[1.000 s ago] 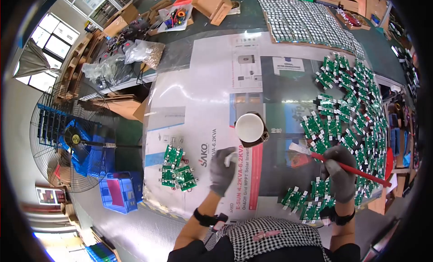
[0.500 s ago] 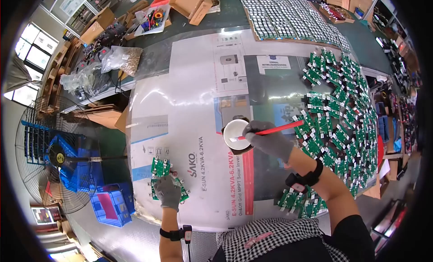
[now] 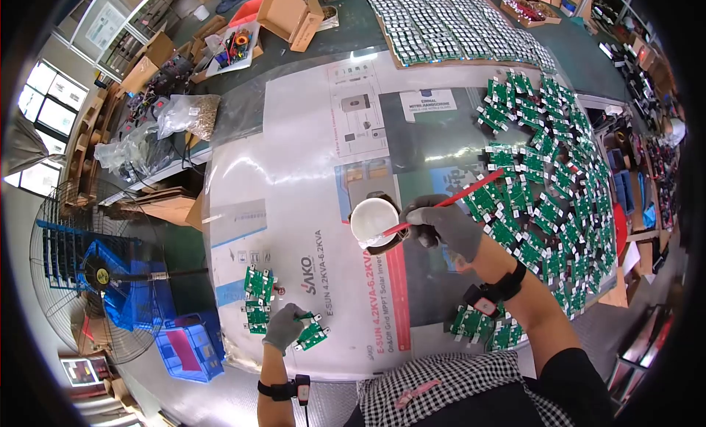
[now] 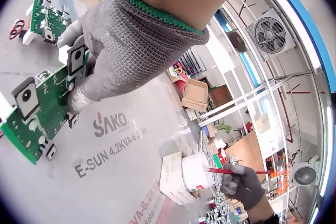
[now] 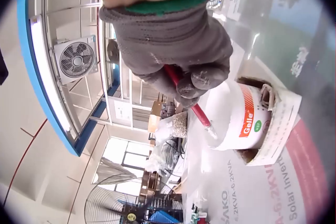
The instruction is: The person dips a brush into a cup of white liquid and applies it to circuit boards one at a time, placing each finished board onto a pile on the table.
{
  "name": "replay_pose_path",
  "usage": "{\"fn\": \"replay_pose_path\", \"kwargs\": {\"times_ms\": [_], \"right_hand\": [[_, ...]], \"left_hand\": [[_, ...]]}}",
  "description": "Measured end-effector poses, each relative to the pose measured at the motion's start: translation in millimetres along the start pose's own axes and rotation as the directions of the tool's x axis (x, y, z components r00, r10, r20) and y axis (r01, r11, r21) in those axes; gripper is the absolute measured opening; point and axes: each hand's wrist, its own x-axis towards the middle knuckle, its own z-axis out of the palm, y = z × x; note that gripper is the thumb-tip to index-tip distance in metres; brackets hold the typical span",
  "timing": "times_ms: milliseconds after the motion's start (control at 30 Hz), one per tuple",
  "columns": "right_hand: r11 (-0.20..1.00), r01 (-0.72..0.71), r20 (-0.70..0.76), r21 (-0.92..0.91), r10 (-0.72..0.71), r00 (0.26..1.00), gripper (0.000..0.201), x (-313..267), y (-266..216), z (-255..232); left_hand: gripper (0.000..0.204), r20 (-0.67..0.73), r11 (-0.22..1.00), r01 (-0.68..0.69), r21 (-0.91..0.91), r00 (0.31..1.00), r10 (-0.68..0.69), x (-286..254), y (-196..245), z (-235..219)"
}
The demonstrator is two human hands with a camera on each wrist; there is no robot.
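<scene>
In a grey glove, the left hand [image 3: 284,328] pinches a green circuit board [image 3: 312,333] at its edge; the left wrist view shows thumb and fingers on that board [image 4: 48,103], tilted above the table. Two more boards [image 3: 259,282] lie beside it. The gloved right hand [image 3: 447,228] grips a red-handled brush [image 3: 471,189], its white tip at the rim of a white tub [image 3: 365,219]. Seen from the right wrist, the tub [image 5: 226,113] is labelled and sits in a cut cardboard box [image 5: 281,129], with the brush tip at its mouth.
Many green boards [image 3: 548,206] cover the table's right side. Rows of parts [image 3: 456,30] stand at the back. Plastic bags [image 3: 187,116] lie at the back left, a fan [image 3: 99,276] and a blue crate [image 3: 187,353] stand left of the table.
The right hand has moved from the right-hand boards to the tub with the brush. The left hand has moved left from mid-table to the small group of boards and taken hold of one.
</scene>
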Motion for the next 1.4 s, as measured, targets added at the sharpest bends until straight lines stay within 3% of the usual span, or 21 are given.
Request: {"fn": "replay_pose_path", "kwargs": {"times_ms": [33,133,200,233,333,367,500,600,733,767,867,967,1167,1267,1400], "right_hand": [[0.999,0.009,0.003,0.042,-0.009,1.0,0.014,-16.1,-7.3,3.0],[0.987,0.012,0.057,0.158,-0.021,0.998,0.023,-56.5,-15.2,5.3],[0.972,-0.024,0.115,0.234,-0.003,0.993,0.026,-87.8,-22.7,14.0],[0.971,0.026,0.167,0.236,-0.067,0.984,0.027,-99.7,-16.9,12.6],[0.99,0.028,0.144,0.138,-0.048,0.988,0.025,-133.2,-10.4,14.6],[0.997,-0.032,0.087,0.071,0.026,0.996,0.022,-146.6,-18.2,18.5],[0.999,0.04,0.043,-0.031,-0.039,0.998,0.018,-178.1,-16.7,18.6],[0.951,0.231,0.061,-0.208,-0.223,0.973,0.016,-196.9,-11.3,19.0],[0.817,0.434,0.282,-0.379,-0.345,0.895,0.016,-212.1,-4.1,26.2],[0.797,0.423,0.285,-0.431,-0.324,0.902,0.016,-214.5,-5.1,26.4],[0.726,0.551,0.287,-0.413,-0.47,0.835,0.016,-220.1,2.9,24.7],[0.73,0.518,0.311,-0.446,-0.416,0.855,0.015,-232.5,-3.7,38.0],[0.678,0.565,0.332,-0.47,-0.457,0.825,0.013,-230.3,3.6,40.8],[0.637,0.52,0.269,-0.569,-0.454,0.85,0.013,-236.4,1.6,35.2],[0.676,0.539,0.334,-0.502,-0.423,0.842,0.013,-245.4,2.5,34.4]], "left_hand": [[0.024,0.037,0.998,-0.062,-0.034,0.997,0.063,-2.7,7.5,-1.3],[0.028,0.088,0.818,-0.174,-0.548,0.961,0.263,-8.8,37.2,-0.5],[0.036,0.283,0.783,-0.016,-0.622,0.927,0.244,-35.0,100.1,-26.5],[0.037,0.349,0.742,0.014,-0.671,0.888,0.299,-41.0,117.3,-31.1],[0.04,0.326,0.637,-0.123,-0.761,0.776,0.539,-53.1,154.6,-28.6],[0.039,0.344,0.619,-0.1,-0.779,0.758,0.555,-57.4,162.4,-27.9],[0.037,0.403,0.676,-0.125,-0.726,0.72,0.566,-71.6,182.8,-28.7],[0.036,0.432,0.714,-0.14,-0.686,0.711,0.555,-84.8,191.2,-30.8],[0.035,0.452,0.734,-0.158,-0.661,0.696,0.557,-98.6,197.3,-30.7],[0.034,0.453,0.734,-0.163,-0.659,0.693,0.561,-101.0,198.0,-30.1],[0.034,0.458,0.755,-0.188,-0.628,0.696,0.554,-104.6,196.0,-28.1],[0.033,0.47,0.76,-0.185,-0.623,0.688,0.553,-108.9,197.1,-26.1],[0.033,0.476,0.753,-0.146,-0.642,0.693,0.541,-115.7,203.2,-28.6],[0.033,0.46,0.745,-0.145,-0.651,0.705,0.54,-112.2,197.2,-27.6],[0.033,0.418,0.736,-0.171,-0.655,0.73,0.542,-109.6,195.3,-29.6]]}}
